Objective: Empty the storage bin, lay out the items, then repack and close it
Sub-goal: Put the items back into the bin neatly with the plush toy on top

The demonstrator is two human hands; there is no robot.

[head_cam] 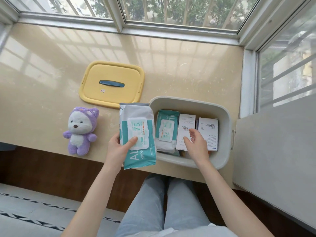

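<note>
Left hand [118, 149] I've got wrapped round a wipes pack [136, 117] at frame centre; right hand [196, 144] hangs loosely open over the white boxes [186, 122] in the bin [188, 103], centre-right on the counter [51, 74].

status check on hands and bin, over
Left hand grips teal-and-white wipes pack. Right hand, fingers relaxed, over white cardboard box in pale grey plastic bin. Yellow plastic lid off, left of bin; nothing in the way.

Premises: domestic room, bay-window alcove. Evidence: glossy beige stone sill surface [171, 57] enclosed far and right by white-framed windows [118, 14], with bars [186, 7] and trees [220, 9] outside. Patterned rug [34, 211] on near floor. Purple plush toy [80, 130] on sill.
</note>
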